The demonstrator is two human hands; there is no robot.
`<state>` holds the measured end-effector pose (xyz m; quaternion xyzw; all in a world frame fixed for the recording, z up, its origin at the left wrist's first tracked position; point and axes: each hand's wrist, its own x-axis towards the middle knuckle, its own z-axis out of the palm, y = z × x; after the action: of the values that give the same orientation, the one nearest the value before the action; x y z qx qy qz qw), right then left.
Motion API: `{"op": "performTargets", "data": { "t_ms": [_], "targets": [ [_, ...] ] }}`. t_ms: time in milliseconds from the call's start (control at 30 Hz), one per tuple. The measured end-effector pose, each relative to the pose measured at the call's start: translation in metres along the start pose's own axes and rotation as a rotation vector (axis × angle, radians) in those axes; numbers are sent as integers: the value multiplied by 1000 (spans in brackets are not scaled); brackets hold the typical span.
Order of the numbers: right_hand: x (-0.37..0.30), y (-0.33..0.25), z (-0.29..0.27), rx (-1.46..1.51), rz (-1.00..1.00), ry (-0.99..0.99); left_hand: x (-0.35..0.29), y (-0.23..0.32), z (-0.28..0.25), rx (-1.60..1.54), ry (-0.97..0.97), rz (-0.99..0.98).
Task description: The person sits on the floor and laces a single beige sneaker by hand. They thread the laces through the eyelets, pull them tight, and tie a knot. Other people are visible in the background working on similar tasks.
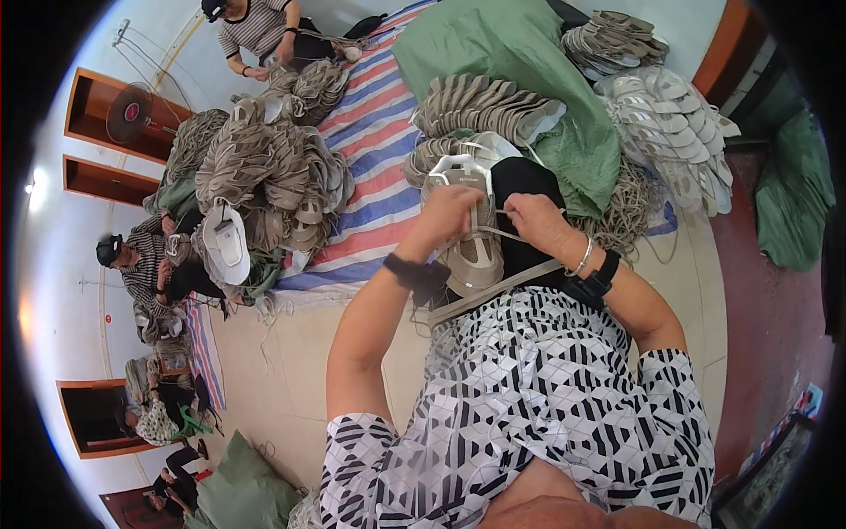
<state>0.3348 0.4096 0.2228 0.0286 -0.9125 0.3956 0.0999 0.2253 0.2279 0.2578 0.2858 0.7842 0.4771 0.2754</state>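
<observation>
On my lap lies a beige-grey shoe upper (470, 266), with its white-edged collar away from me and its toe toward me. My left hand (449, 216) is closed over the upper's left side, its fingertips pinching at the eyelet rows. Just right of the upper, my right hand (539, 220) is closed in a pinch on a thin beige shoelace (495, 232) that runs to the eyelets. What lies inside the left fingers is partly hidden; lace shows beside them. More long lace strands (498, 289) cross my lap.
Ahead, stacked shoe uppers (485, 106) rest by a green sack (493, 44) on a striped sheet (374, 145). A tangle of laces (633, 201) and pale uppers (665, 123) are at right. Left, more uppers (256, 167) are heaped near several seated people (132, 256).
</observation>
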Motion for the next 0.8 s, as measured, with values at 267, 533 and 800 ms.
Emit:
{"op": "performTargets", "data": {
  "t_ms": [267, 533, 800],
  "targets": [
    [-25, -16, 0, -116, 103, -134, 24, 23, 20, 669, -386, -254],
    [-15, -21, 7, -121, 46, -128, 21, 10, 0, 71, -441, -375],
    [-10, -20, 15, -78, 126, -127, 15, 20, 3, 69, -370, -403]
  ]
}}
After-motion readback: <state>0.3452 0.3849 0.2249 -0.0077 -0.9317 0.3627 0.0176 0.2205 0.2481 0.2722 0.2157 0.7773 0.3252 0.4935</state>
